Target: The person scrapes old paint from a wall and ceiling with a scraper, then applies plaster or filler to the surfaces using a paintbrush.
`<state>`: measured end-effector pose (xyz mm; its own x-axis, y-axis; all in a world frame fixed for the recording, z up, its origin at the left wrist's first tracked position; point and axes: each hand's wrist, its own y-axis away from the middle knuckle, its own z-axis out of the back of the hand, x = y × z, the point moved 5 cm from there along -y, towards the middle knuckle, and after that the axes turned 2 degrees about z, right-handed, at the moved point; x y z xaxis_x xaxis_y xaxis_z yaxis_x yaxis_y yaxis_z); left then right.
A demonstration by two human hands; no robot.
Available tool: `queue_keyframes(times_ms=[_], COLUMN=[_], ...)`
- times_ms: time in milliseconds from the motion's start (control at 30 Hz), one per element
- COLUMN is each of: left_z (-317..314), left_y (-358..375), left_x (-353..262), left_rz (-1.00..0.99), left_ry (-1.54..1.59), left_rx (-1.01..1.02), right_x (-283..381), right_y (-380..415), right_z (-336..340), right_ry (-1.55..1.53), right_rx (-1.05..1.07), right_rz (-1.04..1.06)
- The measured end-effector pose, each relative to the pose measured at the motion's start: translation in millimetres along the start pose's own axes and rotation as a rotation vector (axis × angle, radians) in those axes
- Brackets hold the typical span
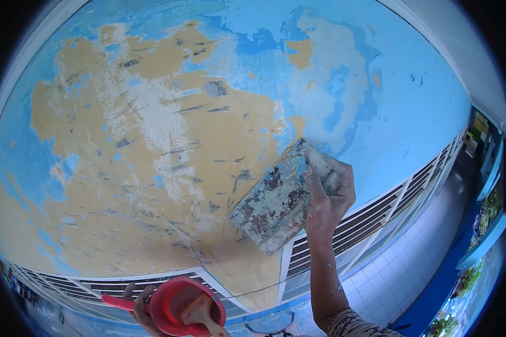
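Observation:
My right hand (333, 196) grips a plastering trowel (272, 205) by its right end. Its broad rectangular blade, crusted with grey and pale blue dried material, lies tilted at the wall (219, 135); whether it touches cannot be told. Low in view, my left hand (143, 308) is wrapped round a red plastic dipper (162, 297) with a short handle pointing left. Inside the dipper rests a wooden-handled tool (201, 314), a brush or a putty knife, its handle over the rim. The wall shows patches of blue paint, bare tan surface and whitish filler.
Louvred windows (376, 210) with white frames run below the wall on the right, with more louvres (90, 286) at the lower left. A white tiled surface (388, 264) curves along the lower right. Potted plants (466, 281) stand beyond it at the far right.

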<state>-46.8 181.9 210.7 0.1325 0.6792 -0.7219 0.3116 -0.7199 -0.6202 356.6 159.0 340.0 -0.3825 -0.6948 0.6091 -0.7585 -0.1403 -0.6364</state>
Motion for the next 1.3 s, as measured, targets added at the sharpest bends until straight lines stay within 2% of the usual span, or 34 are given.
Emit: queue_keyframes(times_ms=[33, 67, 100, 167, 300, 367, 500, 567, 600, 667, 733, 800, 900, 967, 1033, 1067, 1167, 1300], left_z=[-15.0, -5.6, 0.0, 22.5, 9.0, -8.5, -22.4, -27.2, -30.8, -33.6, -31.1, -22.1, 1.9, 15.1, 19.6, 19.1, 30.1, 39.1], left_y=[4.2, 3.4, 3.7, -3.6, -21.1, -25.6, -36.3, -42.1, -44.0, -46.1, -47.0, -46.3, -48.6, -46.7, -51.5, -49.2, -49.4, -50.7], left_x=[-19.5, -9.1, -3.0, 26.1, 8.2, 1.5, -2.7, -4.1, -6.3, -8.6, -9.9, -6.1, 1.8, 9.9, 10.1, 8.8, 14.5, 7.5], left_rz=[-0.324, 0.046, 0.048, 0.238, 0.216, 0.29, 0.24, 0.223, 0.243, 0.262, 0.232, 0.232, 0.228, 0.24, 0.22, 0.25, 0.229, 0.234], left_ry=[-0.27, -0.228, -0.232, 0.114, 0.063, 0.188, 0.123, 0.127, 0.119, 0.108, 0.059, 0.069, 0.114, 0.141, 0.143, 0.13, 0.174, 0.139], left_rx=[0.069, -0.069, -0.071, -0.161, -0.157, -0.27, -0.317, -0.281, -0.317, -0.357, -0.392, -0.397, -0.365, -0.326, -0.336, -0.388, -0.408, -0.41], right_x=[0.1, 0.1, -1.7, 0.3, 19.3, 13.3, 8.4, 19.6, 28.3, 64.1, 69.0, 58.0, 58.3, 80.6, 99.4, 100.7, 89.2, 98.4], right_y=[-1.5, -3.8, -4.6, -3.7, -27.8, -30.5, -29.2, -39.4, -53.3, -81.7, -85.0, -77.5, -70.3, -87.6, -109.2, -113.2, -99.1, -102.9], right_z=[-1.8, -3.3, -2.6, -2.6, -13.7, -14.9, -7.0, -18.9, -36.2, -70.4, -79.5, -68.6, -60.4, -81.2, -108.0, -112.9, -99.1, -111.3], right_ry=[-0.034, -0.071, -0.071, -0.049, 0.048, -0.085, -0.102, -0.051, -0.161, -0.176, -0.184, -0.148, -0.042, -0.099, -0.106, -0.208, -0.199, -0.277], right_rx=[-0.003, -0.003, 0.0, -0.013, 0.04, 0.052, 0.045, 0.017, 0.041, 0.083, 0.127, 0.05, 0.04, 0.064, 0.113, 0.109, 0.067, 0.078], right_rz=[0.02, 0.039, 0.034, 0.121, 0.07, 0.071, 0.091, 0.192, 0.157, 0.149, 0.142, 0.237, 0.266, 0.32, 0.254, 0.288, 0.336, 0.3])
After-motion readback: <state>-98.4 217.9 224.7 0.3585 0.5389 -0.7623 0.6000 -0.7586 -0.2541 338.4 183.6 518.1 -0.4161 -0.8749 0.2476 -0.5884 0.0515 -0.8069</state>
